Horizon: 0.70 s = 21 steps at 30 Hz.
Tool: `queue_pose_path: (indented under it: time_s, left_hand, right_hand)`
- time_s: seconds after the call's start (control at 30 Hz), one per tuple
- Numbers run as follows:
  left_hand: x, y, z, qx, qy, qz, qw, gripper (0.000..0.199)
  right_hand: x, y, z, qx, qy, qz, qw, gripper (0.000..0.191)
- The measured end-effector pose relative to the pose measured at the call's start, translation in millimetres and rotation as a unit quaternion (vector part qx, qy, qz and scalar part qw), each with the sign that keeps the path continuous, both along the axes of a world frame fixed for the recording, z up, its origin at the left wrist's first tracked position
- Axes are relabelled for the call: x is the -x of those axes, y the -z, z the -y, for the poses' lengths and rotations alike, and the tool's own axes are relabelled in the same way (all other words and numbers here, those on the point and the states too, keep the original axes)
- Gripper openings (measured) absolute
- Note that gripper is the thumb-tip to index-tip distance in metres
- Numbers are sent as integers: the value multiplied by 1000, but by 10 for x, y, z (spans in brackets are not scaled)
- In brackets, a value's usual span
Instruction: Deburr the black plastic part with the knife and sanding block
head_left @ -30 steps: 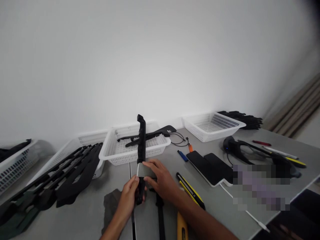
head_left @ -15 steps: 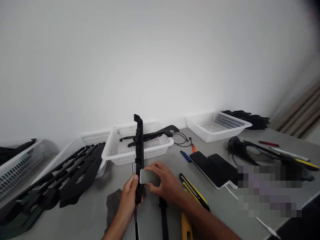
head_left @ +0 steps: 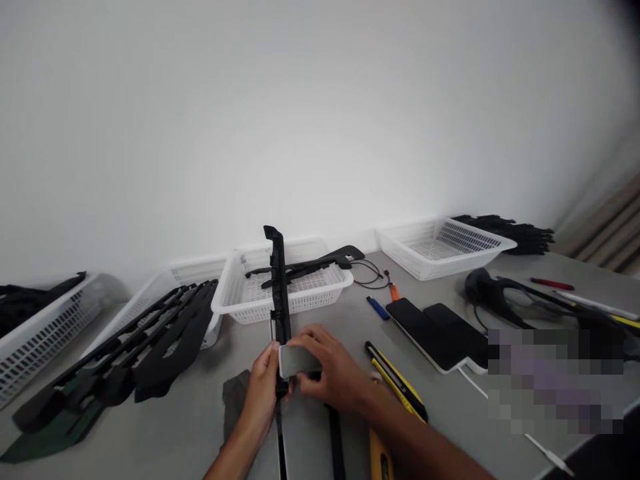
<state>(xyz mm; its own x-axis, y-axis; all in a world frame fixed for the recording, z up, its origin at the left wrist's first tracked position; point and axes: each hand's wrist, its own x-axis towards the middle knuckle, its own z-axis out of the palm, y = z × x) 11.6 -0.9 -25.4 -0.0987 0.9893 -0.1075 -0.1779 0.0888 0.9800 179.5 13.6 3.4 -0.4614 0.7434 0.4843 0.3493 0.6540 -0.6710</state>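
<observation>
The left hand (head_left: pixel 261 383) is closed around the lower end of a black strip (head_left: pixel 281 287), thumb on the near side, and the strip rises at a slight tilt so that its top shows in front of a white basket (head_left: pixel 320 301). The right hand (head_left: pixel 335 373) pinches a grey block (head_left: pixel 299 361) between thumb and fingers, its pale end across the strip's lower part, just by the left thumb; how hard it presses, I cannot tell. More black parts (head_left: pixel 345 255) lie in the basket. Right of the hands is a black-and-yellow knife (head_left: pixel 397 381), any lettering too small to read; nearer, a yellow handle (head_left: pixel 376 453) carries a dark mark, also unreadable. Beyond the knife, two phones (head_left: pixel 420 331) lie side by side, screens dark, near a blue stick (head_left: pixel 378 308).
</observation>
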Motion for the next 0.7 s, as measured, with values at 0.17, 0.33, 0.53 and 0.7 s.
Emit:
queue_pose_path:
  time_s: [0.17, 0.33, 0.53, 0.7]
  left_hand:
    - [-2, 9, -5, 7, 6, 10, 1000, 52]
    - [-8, -3, -4, 16, 0, 17, 1000, 50]
    - [1, 0, -7, 21, -3, 85, 996, 47]
    - [8, -12, 1, 13, 17, 70, 997, 48]
  right_hand:
    - [-5, 15, 1, 10, 3, 6, 1000, 60]
    - [-18, 28, -20, 8, 2, 8, 1000, 62]
    - [-27, 20, -26, 9, 13, 13, 1000, 62]
    - [-31, 45, -47, 1, 19, 5, 1000, 59]
